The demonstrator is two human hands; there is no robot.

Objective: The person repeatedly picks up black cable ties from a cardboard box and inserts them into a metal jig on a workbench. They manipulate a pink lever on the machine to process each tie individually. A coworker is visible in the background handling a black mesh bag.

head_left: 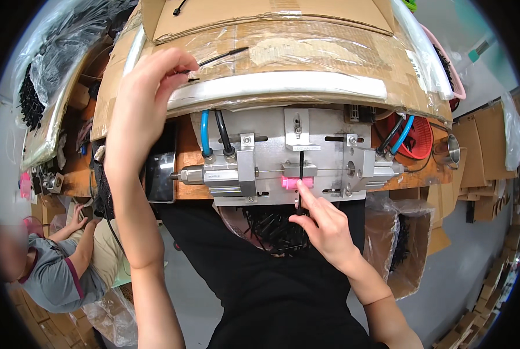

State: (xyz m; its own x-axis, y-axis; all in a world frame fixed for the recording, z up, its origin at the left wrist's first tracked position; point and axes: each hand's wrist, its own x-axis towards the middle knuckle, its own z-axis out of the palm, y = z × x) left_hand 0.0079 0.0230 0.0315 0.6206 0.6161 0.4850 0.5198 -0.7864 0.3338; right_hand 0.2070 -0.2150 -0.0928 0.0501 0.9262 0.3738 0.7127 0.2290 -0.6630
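My left hand (155, 78) is raised over the cardboard at the upper left, its fingers pinched on a thin black rod (225, 56) that points right. A short dark tip also shows under those fingers. At the metal fixture (274, 134), another black rod (301, 166) lies lengthwise across a pink block (290, 182), its far end at the upright bracket (297, 131). My right hand (328, 230) is at this rod's near end: the index fingertip rests by the pink block, the thumb beside the rod's lower end, and the other fingers are curled.
Cylinders with blue and black hoses flank the fixture, the left cylinder (222, 177) beside a dark tablet-like panel (160, 174). Below hangs a container of black rods (274, 227). A red basket (417, 139) and metal cup (446, 149) stand right. Another person (68, 267) sits at left.
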